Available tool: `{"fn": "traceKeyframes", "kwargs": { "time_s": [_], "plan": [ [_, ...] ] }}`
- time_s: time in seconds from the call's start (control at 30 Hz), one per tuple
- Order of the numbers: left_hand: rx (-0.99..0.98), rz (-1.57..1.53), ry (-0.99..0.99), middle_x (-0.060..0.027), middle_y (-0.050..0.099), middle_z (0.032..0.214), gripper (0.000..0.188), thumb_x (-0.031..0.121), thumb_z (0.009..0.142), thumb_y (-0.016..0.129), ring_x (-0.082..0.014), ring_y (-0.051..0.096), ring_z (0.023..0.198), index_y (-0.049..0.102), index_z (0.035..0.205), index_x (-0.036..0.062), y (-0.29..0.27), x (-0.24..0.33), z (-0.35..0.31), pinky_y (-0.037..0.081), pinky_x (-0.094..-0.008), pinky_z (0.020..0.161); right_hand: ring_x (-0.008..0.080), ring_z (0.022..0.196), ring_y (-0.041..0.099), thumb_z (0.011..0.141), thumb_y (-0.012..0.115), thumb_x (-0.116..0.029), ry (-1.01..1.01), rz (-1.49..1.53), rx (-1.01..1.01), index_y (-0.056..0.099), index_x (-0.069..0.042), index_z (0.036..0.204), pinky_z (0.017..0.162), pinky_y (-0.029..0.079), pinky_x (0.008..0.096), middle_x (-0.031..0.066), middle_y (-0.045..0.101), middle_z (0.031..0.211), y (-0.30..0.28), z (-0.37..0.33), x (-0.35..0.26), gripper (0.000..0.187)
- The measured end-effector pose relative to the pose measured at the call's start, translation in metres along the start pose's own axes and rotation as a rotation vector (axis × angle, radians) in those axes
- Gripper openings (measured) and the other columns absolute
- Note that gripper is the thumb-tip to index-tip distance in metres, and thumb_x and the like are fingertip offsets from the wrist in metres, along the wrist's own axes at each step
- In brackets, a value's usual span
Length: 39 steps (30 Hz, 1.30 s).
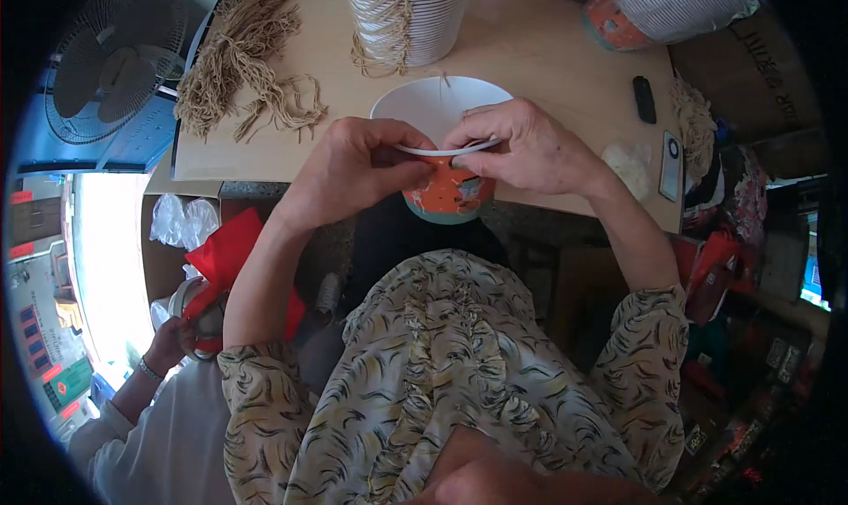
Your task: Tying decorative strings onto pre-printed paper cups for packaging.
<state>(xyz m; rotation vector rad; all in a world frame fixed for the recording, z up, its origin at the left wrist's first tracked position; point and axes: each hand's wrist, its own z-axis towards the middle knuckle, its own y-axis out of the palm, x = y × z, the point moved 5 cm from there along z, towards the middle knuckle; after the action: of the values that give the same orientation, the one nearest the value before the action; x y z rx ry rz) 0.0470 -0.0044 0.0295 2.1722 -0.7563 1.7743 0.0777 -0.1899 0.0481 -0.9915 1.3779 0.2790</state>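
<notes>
An orange paper bucket [433,207] with a teal base and white inside tilts at the table's near edge, over my lap. My left hand [362,162] pinches its near rim on the left, thumb on the outer wall and fingers over the lip. On the right, my right hand [534,147] grips the same rim, fingers partly inside and thumb against a dark spot below the lip. Whether a cord end lies between my fingers is hidden. A short strand of beige cord shows at the bucket's far rim. Behind it stands a tall stack of white buckets [442,19] with cords hanging down its side.
Loose beige cords [234,68] lie in a heap at the table's left. At right are a black handheld object [644,100], a phone [670,165] and another bucket stack [680,6] on its side. A fan [115,64] stands left; below it, another person's hand [168,346] holds something beside red cloth.
</notes>
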Motion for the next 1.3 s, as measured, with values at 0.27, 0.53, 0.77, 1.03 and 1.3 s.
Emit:
{"fn": "traceKeyframes", "kwargs": {
  "time_s": [0.27, 0.53, 0.77, 1.03, 1.3],
  "plan": [
    [0.047, -0.108, 0.069, -0.0055, 0.072, 0.089, 0.019, -0.001, 0.088, 0.072, -0.0069, 0.068, 0.083, 0.066, 0.105, -0.0051, 0.003, 0.000, 0.005, 0.056, -0.0227, 0.073, 0.0090, 0.080, 0.062, 0.088, 0.062, -0.002, -0.029, 0.085, -0.153, 0.070, 0.001, 0.110, 0.077, 0.053, 0.0285, 0.0044, 0.069, 0.085, -0.005, 0.008, 0.002, 0.024],
    [0.066, 0.012, 0.067, -0.0047, 0.071, 0.087, 0.020, -0.002, 0.088, 0.071, -0.0071, 0.068, 0.083, 0.065, 0.106, -0.0055, 0.002, 0.005, 0.000, 0.056, -0.0231, 0.072, 0.0117, 0.084, 0.061, 0.089, 0.060, 0.001, 0.019, 0.050, -0.232, 0.068, 0.002, 0.113, 0.080, 0.051, 0.0292, 0.0052, 0.067, 0.091, -0.001, 0.014, 0.001, 0.026],
    [0.271, 0.005, 0.256, -0.0078, 0.067, 0.100, 0.022, -0.006, 0.084, 0.072, -0.0131, 0.070, 0.082, 0.064, 0.104, -0.0017, 0.006, 0.008, -0.004, 0.058, -0.0276, 0.068, 0.0096, 0.083, 0.061, 0.090, 0.059, -0.002, 0.044, 0.032, -0.185, 0.069, 0.003, 0.112, 0.078, 0.051, 0.0295, 0.0058, 0.069, 0.089, -0.002, 0.019, 0.002, 0.024],
    [0.525, 0.481, 0.559, -0.0099, 0.064, 0.106, 0.020, -0.004, 0.082, 0.074, -0.0222, 0.071, 0.079, 0.070, 0.099, 0.0046, 0.016, 0.015, -0.016, 0.059, -0.0320, 0.066, 0.0087, 0.087, 0.062, 0.091, 0.060, -0.002, 0.074, 0.106, -0.155, 0.068, 0.005, 0.114, 0.082, 0.052, 0.0280, 0.0060, 0.070, 0.092, -0.001, 0.021, 0.003, 0.026],
    [0.582, 0.531, 0.576, -0.0111, 0.063, 0.106, 0.017, -0.004, 0.083, 0.072, -0.0247, 0.069, 0.077, 0.068, 0.099, 0.0031, 0.021, 0.017, -0.019, 0.057, -0.0348, 0.065, 0.0084, 0.087, 0.061, 0.091, 0.059, -0.002, 0.034, 0.013, -0.130, 0.068, 0.005, 0.115, 0.081, 0.052, 0.0281, 0.0054, 0.070, 0.091, 0.005, 0.019, -0.002, 0.027]
  ]
}}
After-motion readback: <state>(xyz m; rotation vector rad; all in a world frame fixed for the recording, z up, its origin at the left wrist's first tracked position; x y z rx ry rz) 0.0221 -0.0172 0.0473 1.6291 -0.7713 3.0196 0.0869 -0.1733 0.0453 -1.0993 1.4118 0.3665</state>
